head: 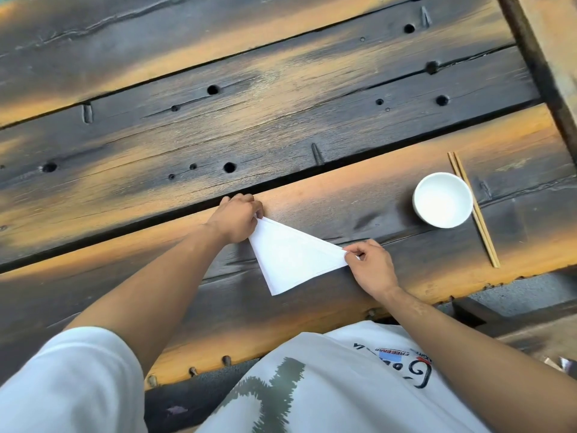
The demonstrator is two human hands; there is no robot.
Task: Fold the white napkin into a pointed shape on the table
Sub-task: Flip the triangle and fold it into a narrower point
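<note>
The white napkin (288,254) lies flat on the dark wooden table (281,126) as a triangle, with one point toward me. My left hand (235,218) pinches the napkin's far left corner against the wood. My right hand (371,265) pinches the right corner between thumb and fingers. The fold edge runs straight between my two hands.
A white bowl (442,200) stands to the right of the napkin, with a pair of wooden chopsticks (473,207) lying just beyond it. The table's near edge (312,335) runs close to my body. Gaps and holes mark the planks.
</note>
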